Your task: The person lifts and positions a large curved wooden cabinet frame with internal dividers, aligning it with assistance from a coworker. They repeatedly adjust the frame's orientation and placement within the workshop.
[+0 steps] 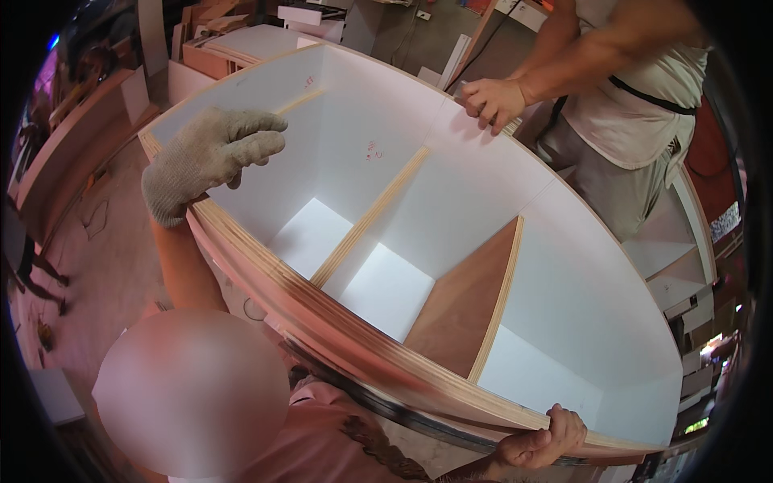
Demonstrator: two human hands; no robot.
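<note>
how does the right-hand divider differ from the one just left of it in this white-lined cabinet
The right-hand divider shows a broad brown face; the left neighbour shows a pale one. In the picture, the right-hand divider's upper edge runs steeply, while the left neighbour's slants more. Both have a light, wood-coloured edge and run across the cabinet between its long walls.

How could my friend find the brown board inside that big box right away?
Find the big box with white insides, in the middle. Inside, a bit right of centre, the brown board stands as a divider with a pale top edge. Its broad brown face sets it apart from the white walls.
</note>
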